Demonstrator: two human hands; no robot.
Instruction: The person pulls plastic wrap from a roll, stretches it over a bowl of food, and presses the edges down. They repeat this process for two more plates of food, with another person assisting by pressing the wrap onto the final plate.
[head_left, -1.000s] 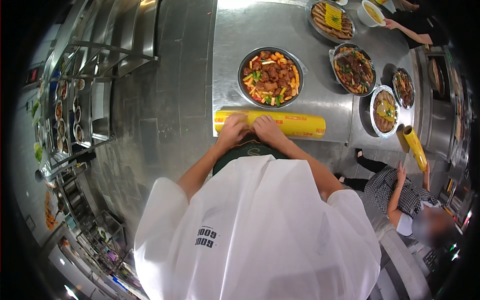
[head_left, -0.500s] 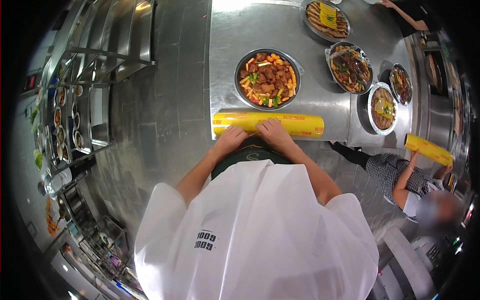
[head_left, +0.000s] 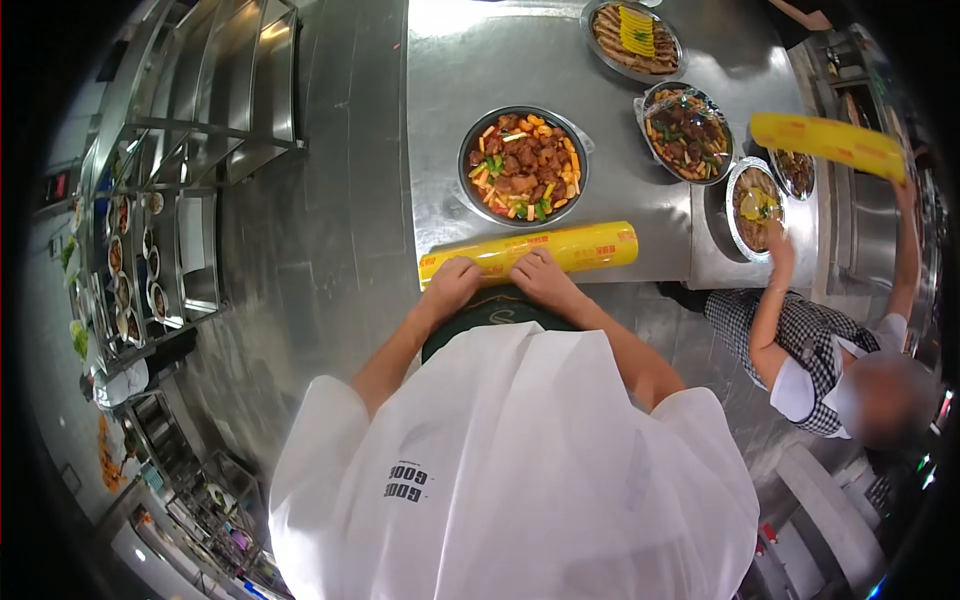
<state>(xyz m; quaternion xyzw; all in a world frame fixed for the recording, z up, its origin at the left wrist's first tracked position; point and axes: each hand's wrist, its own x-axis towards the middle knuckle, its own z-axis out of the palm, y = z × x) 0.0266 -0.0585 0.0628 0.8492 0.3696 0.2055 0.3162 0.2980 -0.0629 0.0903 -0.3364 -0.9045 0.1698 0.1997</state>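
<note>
A yellow roll of plastic wrap (head_left: 603,246) lies across the near edge of the steel table, tilted slightly so that its left end is closer to my body. My left hand (head_left: 451,286) is closed over the near side of the roll toward its left end. Around its middle, my right hand (head_left: 541,275) has its fingers curled over the top. Just beyond the roll stands a round dark pan of braised meat chunks with vegetables (head_left: 522,166); neither hand touches it.
Wrapped dishes, including a vegetable dish (head_left: 688,133), sliced meat (head_left: 636,40) and an oval foil tray (head_left: 735,210), stand on the steel table (head_left: 440,100). At right, a co-worker (head_left: 800,340) holds up another yellow roll (head_left: 828,142). Steel shelving (head_left: 215,130) stands left.
The wrap roll in my hands has turned, its left end coming nearer me and its printing shifting. The co-worker's roll has risen from beside the table to above the dishes.
</note>
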